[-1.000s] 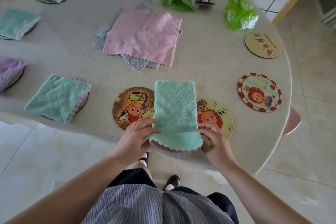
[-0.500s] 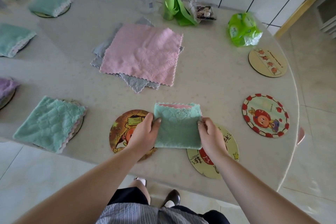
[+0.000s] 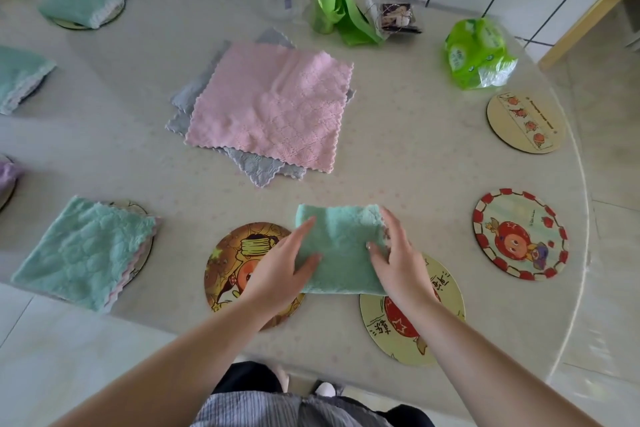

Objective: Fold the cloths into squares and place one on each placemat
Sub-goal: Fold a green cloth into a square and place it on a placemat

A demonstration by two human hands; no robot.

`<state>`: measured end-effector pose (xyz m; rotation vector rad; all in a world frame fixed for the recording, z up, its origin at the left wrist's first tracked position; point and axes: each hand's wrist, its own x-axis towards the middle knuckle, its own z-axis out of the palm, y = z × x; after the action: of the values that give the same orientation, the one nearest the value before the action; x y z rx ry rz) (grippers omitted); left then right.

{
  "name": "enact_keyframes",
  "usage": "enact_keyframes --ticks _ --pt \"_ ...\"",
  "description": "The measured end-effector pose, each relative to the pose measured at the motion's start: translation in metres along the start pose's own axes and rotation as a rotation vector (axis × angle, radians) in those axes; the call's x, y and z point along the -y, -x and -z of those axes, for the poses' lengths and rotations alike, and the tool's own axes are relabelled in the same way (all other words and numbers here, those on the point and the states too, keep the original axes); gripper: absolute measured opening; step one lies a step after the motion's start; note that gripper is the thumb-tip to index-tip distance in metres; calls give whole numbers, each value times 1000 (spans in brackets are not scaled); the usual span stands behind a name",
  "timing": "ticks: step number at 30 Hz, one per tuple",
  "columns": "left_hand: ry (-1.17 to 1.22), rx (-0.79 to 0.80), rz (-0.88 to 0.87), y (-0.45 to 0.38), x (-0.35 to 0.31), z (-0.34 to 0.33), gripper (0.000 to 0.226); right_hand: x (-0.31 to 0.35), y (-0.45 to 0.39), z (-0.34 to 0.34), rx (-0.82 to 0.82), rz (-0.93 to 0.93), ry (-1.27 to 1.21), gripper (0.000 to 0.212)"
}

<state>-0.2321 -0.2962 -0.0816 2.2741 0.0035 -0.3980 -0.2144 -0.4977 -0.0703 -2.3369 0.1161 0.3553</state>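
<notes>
Folded green cloth (image 3: 341, 250) at tabletop's (image 3: 398, 163) 6 o'clock, between two placemats | left hand (image 3: 277, 274), right hand (image 3: 398, 260) pressing flat, fingers straight, no grip | soft, light, limp; likely best pinched at corners.

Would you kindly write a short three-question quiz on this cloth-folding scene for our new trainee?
1. True or false: the pink cloth lies folded on a placemat.
2. Which hands touch the green cloth: A) left only, B) right only, C) both?
3. How many round placemats near the right table edge carry no cloth?

Key: 1 false, it lies unfolded on grey cloths. 2 C, left hand and right hand. 3 two.
</notes>
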Motion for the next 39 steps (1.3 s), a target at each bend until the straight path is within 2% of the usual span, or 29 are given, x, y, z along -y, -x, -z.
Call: enact_keyframes --ticks 3,11,14,17,20,23,29,32,34,36,37,39 --pt "-27 -27 2 -1 -2 -1 57 -6 -2 0 27 127 79 50" --pt "-28 -55 97 -7 -6 -5 62 -4 -11 -2 27 23 136 58" --pt "-129 -80 119 -3 -7 -1 67 -5 -11 2 -31 -8 133 59" --pt "-327 -196 -57 1 -4 0 58 -5 -7 3 -50 158 358 57" --pt "-535 -84 -249 -6 -6 -5 57 -3 -8 -6 134 294 552 67" --pt "-670 72 -189 -17 -5 -9 73 -8 -16 -15 196 276 694 77" --pt "-762 154 -130 -24 0 -10 76 -11 -25 -15 231 259 785 78" --pt "-723 155 -139 -24 -3 -7 75 -6 -26 -8 244 252 705 80" --pt "-615 59 -113 -18 -2 -2 74 -6 -22 1 108 214 537 71" --pt "-430 -113 17 -7 0 5 68 -11 -12 11 -59 79 303 57" --pt "-353 -180 88 -2 2 9 62 -14 -7 15 -79 1 187 51" --pt "-302 -210 157 5 5 13 53 -17 2 15 -17 -84 65 46"
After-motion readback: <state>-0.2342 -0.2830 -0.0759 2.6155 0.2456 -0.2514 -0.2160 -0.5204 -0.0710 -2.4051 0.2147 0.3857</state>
